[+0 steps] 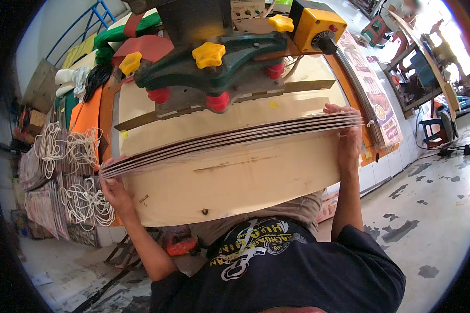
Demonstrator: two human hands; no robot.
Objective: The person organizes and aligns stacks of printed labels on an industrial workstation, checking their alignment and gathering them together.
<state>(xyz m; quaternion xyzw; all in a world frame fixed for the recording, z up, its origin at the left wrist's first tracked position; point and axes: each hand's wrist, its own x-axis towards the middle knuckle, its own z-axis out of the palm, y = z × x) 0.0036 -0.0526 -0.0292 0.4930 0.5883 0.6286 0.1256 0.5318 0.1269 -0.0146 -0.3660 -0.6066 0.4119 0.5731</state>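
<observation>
Where white cords (89, 201) lie looped over flat stacks beyond the left edge of the bench (235, 180), the left hand (117, 194) comes up near that edge and grips one end of a long banded bundle (230, 137), its fingertips partly lost behind clear film. From there the bundle runs across the cream top, above the near edge and short of the press (214, 73) with its yellow knobs, rising toward the far right corner; whether it touches the surface midway, I cannot tell. Black and white bands alternate along it, and filmy edges suggest thin plastic layers: probably light, limp across its length, and slick enough for one layer to slide over another. Its middle would likely sag if held from one end only, and a hard pinch could crease the film, so both ends, taken flat between thumb and fingers with all layers caught, seem the best hold. At the bench's right edge, the right hand (349, 143) has just such a grip, thumb on the near side, beside a printed stack (375, 99).
</observation>
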